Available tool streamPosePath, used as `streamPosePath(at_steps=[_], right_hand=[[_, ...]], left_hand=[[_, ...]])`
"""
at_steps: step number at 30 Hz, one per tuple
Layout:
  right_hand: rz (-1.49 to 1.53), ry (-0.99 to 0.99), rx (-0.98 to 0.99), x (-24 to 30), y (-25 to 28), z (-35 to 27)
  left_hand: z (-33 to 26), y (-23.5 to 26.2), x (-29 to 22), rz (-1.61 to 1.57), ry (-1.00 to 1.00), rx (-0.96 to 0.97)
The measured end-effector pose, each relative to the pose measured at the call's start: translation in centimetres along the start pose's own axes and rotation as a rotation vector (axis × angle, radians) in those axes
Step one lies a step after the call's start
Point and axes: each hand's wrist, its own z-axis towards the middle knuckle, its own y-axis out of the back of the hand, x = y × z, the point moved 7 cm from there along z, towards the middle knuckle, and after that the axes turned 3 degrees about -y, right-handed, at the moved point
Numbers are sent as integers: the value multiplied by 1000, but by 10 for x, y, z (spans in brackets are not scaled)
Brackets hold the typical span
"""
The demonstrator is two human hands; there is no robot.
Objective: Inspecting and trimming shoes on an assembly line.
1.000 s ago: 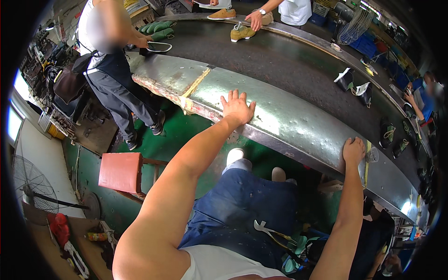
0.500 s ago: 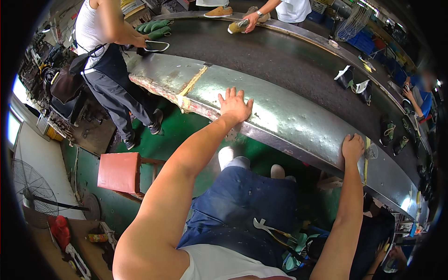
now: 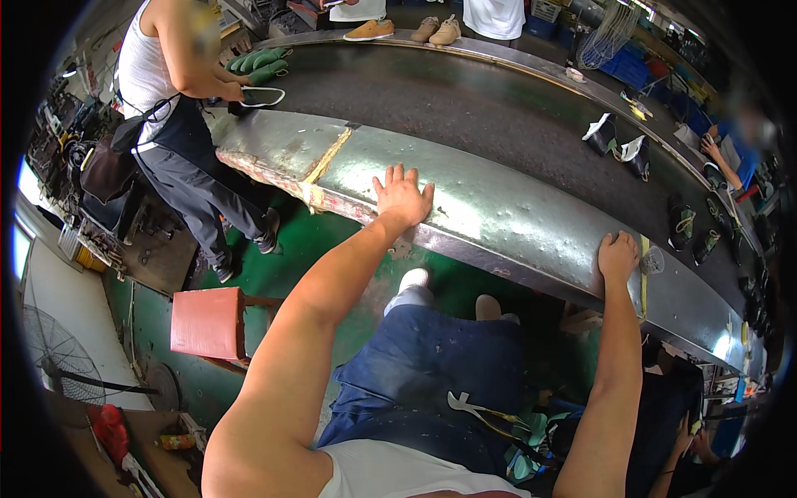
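Moved: co-worker's hand and olive shoe, gone from dark belt (image 3: 465, 108).
Left hand (image 3: 402, 199): on metal counter (image 3: 506, 212), fingers spread.
Right hand (image 3: 618, 256): same counter, fingers close together, near clear cup (image 3: 652, 261).
Counter: along belt's near side.

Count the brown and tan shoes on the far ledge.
3: an orange-tan shoe on the left, then a brown shoe and a tan shoe side by side, across the dark belt from the left hand. Any behind these would be hidden.
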Motion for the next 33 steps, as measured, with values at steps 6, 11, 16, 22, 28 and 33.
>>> streamPosePath(at_steps=[6, 11, 16, 22, 28, 33], right_hand=[[23, -4, 2, 10, -7, -1], [24, -11, -4, 7, -10, 0], [41, -6, -8, 13, 0, -3], [63, -9, -54, 7, -4, -2], [52, -16, -59, 0, -5, -2], [92, 14, -45, 20, -7, -3]], left_hand=[[7, -7, 12, 13, 21, -5], [9, -8, 11, -8, 1, -3], [7, -4, 22, 10, -34, -131], [-38, 73, -55, -1399, -228, 74], [-194, 256, -139, -1781, -1066, 168], [-249, 295, -164, -2052, -1162, -110]])
